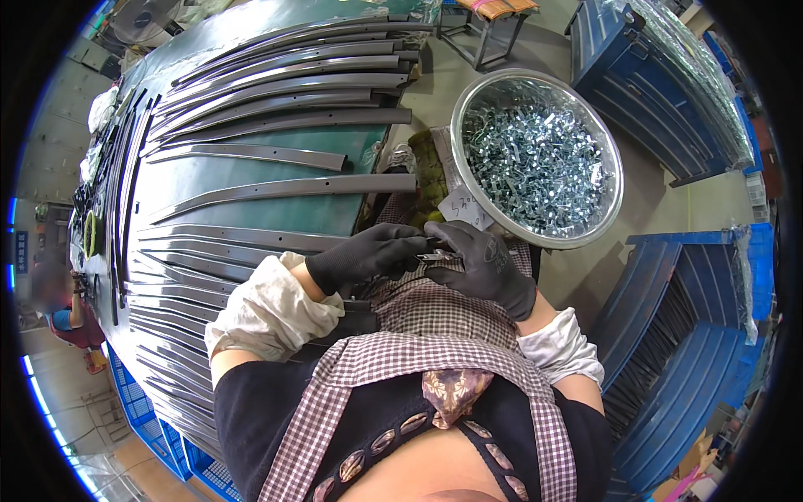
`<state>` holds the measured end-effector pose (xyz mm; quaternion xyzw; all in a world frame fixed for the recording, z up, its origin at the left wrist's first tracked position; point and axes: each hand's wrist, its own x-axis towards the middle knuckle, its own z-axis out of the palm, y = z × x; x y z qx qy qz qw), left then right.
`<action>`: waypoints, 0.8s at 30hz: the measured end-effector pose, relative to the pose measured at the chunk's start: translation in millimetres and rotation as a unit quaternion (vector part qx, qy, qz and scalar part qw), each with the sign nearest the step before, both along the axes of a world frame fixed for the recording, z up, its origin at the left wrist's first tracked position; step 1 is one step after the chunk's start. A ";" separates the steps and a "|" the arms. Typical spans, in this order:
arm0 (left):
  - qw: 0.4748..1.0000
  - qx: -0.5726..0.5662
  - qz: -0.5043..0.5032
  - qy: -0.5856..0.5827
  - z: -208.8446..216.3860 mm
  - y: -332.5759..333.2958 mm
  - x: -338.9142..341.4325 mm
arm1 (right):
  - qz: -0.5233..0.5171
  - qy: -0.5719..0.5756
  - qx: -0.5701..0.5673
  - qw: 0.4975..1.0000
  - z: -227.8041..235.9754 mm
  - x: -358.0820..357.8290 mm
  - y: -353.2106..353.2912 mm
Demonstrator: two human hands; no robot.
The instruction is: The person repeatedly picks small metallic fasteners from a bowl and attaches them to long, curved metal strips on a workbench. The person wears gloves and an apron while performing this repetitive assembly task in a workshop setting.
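Both my hands wear black gloves and meet in front of my apron. My left hand (372, 258) is closed around the end of a long dark strip (251, 238), which comes in from the table and goes out of sight under the glove. Between finger and thumb, my right hand (485, 266) pinches a small shiny metal clip (441, 258) close against the left fingertips. Fingers partly cover the clip, so I cannot tell whether it touches the strip. Just beyond my right hand stands a large round clear bowl (577, 241) with many small silvery metal clips (535, 163).
Many curved dark strips lie across the green table (259, 197) on the left. A paper note (465, 207) rests against the bowl. Blue metal racks (661, 92) stand at right, with a stool (493, 21) at the back. Another person (71, 314) is at the far left.
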<state>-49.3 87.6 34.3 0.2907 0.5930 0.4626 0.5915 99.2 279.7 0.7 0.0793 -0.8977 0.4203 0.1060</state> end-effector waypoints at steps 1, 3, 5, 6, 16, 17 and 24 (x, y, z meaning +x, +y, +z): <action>1.000 -0.002 0.002 0.003 -1.5 -0.1 -0.6 | -0.002 0.005 0.009 1.000 -0.3 -0.3 0.5; 1.000 -0.007 0.005 0.009 -7.8 -0.6 -3.8 | -0.007 0.015 0.027 0.999 -2.8 -1.4 1.2; 0.937 0.092 0.032 0.337 -16.0 1.3 -10.8 | -0.027 0.003 0.044 0.999 -8.1 -3.3 2.3; 0.862 0.140 0.043 0.486 -19.4 4.3 -17.0 | -0.040 -0.004 0.054 0.998 -12.1 -4.4 3.6; 0.744 0.118 -0.073 0.653 -45.9 -5.2 -54.0 | -0.079 0.000 0.033 0.996 -37.2 -22.5 11.4; 0.752 0.139 -0.072 0.641 -47.0 -5.1 -53.1 | -0.065 -0.004 0.041 0.997 -39.4 -23.3 11.7; 0.780 0.166 -0.060 0.600 -41.3 -0.4 -47.9 | -0.057 -0.058 0.031 0.996 -31.3 -22.3 20.3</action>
